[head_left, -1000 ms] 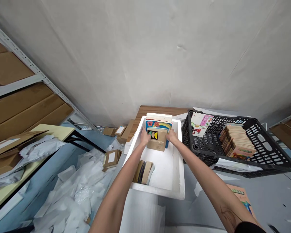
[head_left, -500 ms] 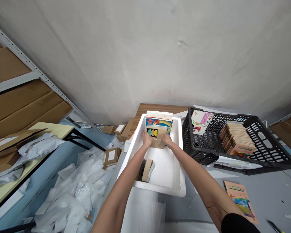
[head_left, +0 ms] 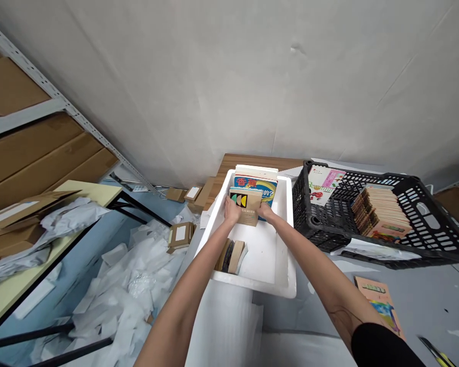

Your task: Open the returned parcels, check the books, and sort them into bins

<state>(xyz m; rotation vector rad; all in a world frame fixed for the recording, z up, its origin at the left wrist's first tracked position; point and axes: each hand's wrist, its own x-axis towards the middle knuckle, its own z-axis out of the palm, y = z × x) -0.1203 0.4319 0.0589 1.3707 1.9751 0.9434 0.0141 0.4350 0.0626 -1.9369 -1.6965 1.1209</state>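
Both hands reach into a white foam box [head_left: 268, 285]. My left hand [head_left: 232, 210] grips the left edge of a small tan book [head_left: 248, 216] with a black panel and coloured half-circles on its cover. On its right edge my right hand [head_left: 265, 211] is closed, its fingertips partly hidden behind it. The tan book stands upright, with its cover toward me. Behind it, larger books with a blue cover [head_left: 270, 192] and red lettering lean on the box's far wall. Several thick books [head_left: 235, 257] stand on edge in the near left corner.
To the right, a black plastic crate [head_left: 321, 232] holds a row of books [head_left: 384, 211] and a white-and-pink book [head_left: 323, 186]. A peach-coloured book [head_left: 380, 303] and a yellow-handled cutter [head_left: 438, 351] lie nearby. Plastic wrapping [head_left: 137, 285] covers the floor left; a table [head_left: 94, 191] stands there.
The view has shifted slightly. The tan book has moved a little to the left relative to the blue-covered book, showing more of that cover. Both hands still hold the tan book.
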